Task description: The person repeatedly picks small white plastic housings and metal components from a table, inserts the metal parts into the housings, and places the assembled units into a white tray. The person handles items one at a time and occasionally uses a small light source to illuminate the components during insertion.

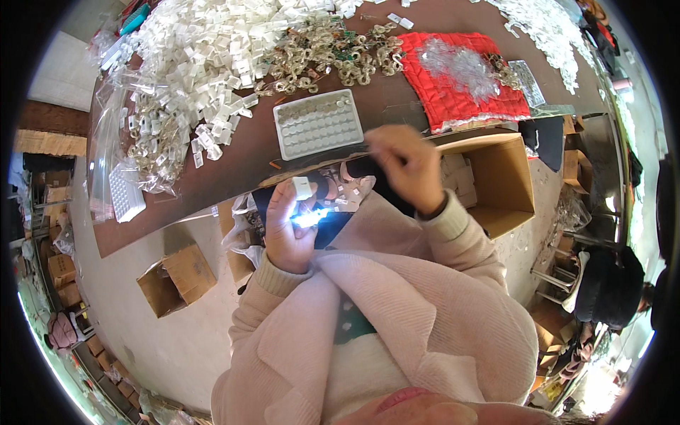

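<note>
My left hand [289, 237] is closed around a small white plastic housing [302, 188], held upright between thumb and fingers just off the table's near edge. Below it, at the same fingers, a lit piece [309, 218] glares bluish white; its shape is lost in the glow. My right hand [411, 166] is raised over the table edge, between the white tray and the open cardboard box. Motion smears its fingers, so whether they hold anything cannot be made out. The white blister tray [287, 146] with rows of pockets lies on the table; small parts sit in its far rows.
White housings [212, 57] are heaped at the far left, beside a pile of coiled cables [312, 60]. Clear plastic pieces [460, 67] lie on a red quilted cloth [435, 103]. An open cardboard box [506, 188] stands at the right; another box [191, 273] sits on the floor.
</note>
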Demonstrator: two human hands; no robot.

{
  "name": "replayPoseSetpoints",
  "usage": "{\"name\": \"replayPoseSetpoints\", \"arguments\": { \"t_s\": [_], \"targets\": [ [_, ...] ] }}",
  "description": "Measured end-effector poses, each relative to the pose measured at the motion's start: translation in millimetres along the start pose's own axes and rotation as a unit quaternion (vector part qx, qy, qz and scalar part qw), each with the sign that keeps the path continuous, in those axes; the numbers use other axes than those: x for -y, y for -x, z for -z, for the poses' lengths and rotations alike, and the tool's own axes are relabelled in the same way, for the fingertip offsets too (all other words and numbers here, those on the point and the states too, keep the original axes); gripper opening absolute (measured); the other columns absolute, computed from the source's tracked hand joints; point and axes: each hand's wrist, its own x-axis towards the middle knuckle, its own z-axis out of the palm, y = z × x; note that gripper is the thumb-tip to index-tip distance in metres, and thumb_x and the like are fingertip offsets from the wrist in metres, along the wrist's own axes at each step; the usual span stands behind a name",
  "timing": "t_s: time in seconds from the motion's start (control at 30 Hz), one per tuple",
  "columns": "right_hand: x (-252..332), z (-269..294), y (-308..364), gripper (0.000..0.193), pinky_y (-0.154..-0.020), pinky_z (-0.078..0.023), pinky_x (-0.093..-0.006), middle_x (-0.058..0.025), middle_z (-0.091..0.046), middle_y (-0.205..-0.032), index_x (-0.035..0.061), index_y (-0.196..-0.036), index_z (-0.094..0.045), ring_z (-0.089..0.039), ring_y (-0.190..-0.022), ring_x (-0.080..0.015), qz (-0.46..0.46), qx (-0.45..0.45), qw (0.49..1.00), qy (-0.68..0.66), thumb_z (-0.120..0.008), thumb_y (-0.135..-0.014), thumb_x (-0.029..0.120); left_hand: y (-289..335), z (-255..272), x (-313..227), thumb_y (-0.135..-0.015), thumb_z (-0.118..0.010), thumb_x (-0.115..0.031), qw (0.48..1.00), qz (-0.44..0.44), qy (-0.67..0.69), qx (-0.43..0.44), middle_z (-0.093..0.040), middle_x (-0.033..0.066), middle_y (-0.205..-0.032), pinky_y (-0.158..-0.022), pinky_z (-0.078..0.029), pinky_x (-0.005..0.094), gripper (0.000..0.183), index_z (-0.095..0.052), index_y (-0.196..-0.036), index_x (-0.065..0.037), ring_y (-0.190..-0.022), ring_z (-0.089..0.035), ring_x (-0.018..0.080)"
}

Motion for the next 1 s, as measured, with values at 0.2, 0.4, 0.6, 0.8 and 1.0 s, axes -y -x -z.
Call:
{"name": "replayPoseSetpoints", "arguments": {
  "t_s": [0.2,0.4,0.6,0.8,1.0],
  "targets": [
    [-62,54,-21,0.017,-0.068,-0.052,-0.0321,-0.0141,-0.069,-0.087,0.0019,-0.098,-0.073,-0.067,-0.074,-0.0255,-0.115,-0.106,0.976,0.153,-0.073,-0.082,-0.002,-2,1,1,-0.098,-0.064,-0.021,0.996,-0.003,-0.022,0.081,-0.059,0.0023,-0.089,-0.038,-0.024,0.0150,0.025,-0.061,-0.116,-0.004,-0.067,-0.041,0.0020],
    [-75,55,-33,0.020,-0.067,-0.052,-0.0359,-0.0114,-0.066,-0.088,0.0098,-0.100,-0.076,-0.066,-0.075,-0.0264,-0.150,0.006,0.973,0.173,-0.077,-0.080,0.008,-1,7,3,-0.098,-0.063,-0.019,0.999,-0.002,-0.023,0.044,-0.065,0.0074,-0.099,-0.039,-0.027,0.0144,0.022,-0.061,-0.116,-0.006,-0.074,-0.049,0.0048],
    [-80,57,-39,0.019,-0.070,-0.052,-0.0404,-0.0100,-0.065,-0.088,0.0108,-0.098,-0.074,-0.066,-0.078,-0.0294,-0.170,0.065,0.961,0.209,-0.077,-0.079,0.012,-3,16,2,-0.098,-0.063,-0.018,0.998,-0.004,-0.010,0.067,-0.070,0.0106,-0.105,-0.039,-0.028,0.0142,0.020,-0.061,-0.115,-0.008,-0.085,-0.063,0.0069],
    [-85,59,-49,0.017,-0.074,-0.051,-0.0441,-0.0124,-0.066,-0.088,0.0062,-0.095,-0.069,-0.067,-0.083,-0.0328,-0.144,0.104,0.962,0.206,-0.075,-0.079,0.008,-4,13,2,-0.098,-0.063,-0.018,0.992,-0.009,-0.005,0.123,-0.066,0.0091,-0.105,-0.040,-0.028,0.0136,0.020,-0.060,-0.115,-0.007,-0.075,-0.050,0.0044],
    [-48,47,-45,0.014,-0.073,-0.053,-0.0355,-0.0137,-0.069,-0.088,0.0028,-0.093,-0.065,-0.068,-0.083,-0.0280,-0.178,0.062,0.973,0.132,-0.071,-0.081,0.000,-1,9,0,-0.097,-0.065,-0.016,0.999,-0.013,-0.011,0.051,-0.067,0.0110,-0.101,-0.040,-0.028,0.0149,0.026,-0.057,-0.118,-0.004,-0.074,-0.053,0.0052]
  ]
}}
